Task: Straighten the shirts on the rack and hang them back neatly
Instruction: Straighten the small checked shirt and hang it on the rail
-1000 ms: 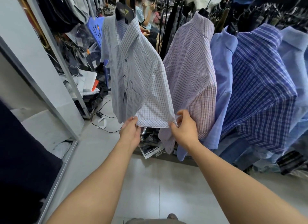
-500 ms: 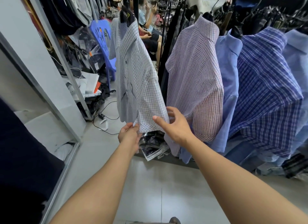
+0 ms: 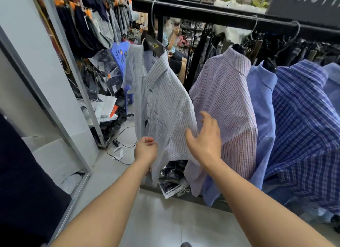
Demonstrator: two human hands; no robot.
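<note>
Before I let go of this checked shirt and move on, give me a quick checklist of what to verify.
1. Left hand gripping the white checked shirt at its front edge: ok.
2. Right hand holding the shirt: not ok, it is open with fingers spread at the sleeve.
3. Hanger hooked over the black rail: ok.
4. Shirt hanging straight: not ok, its lower part is pulled towards you.
5. All buttons fastened: cannot tell.
</note>
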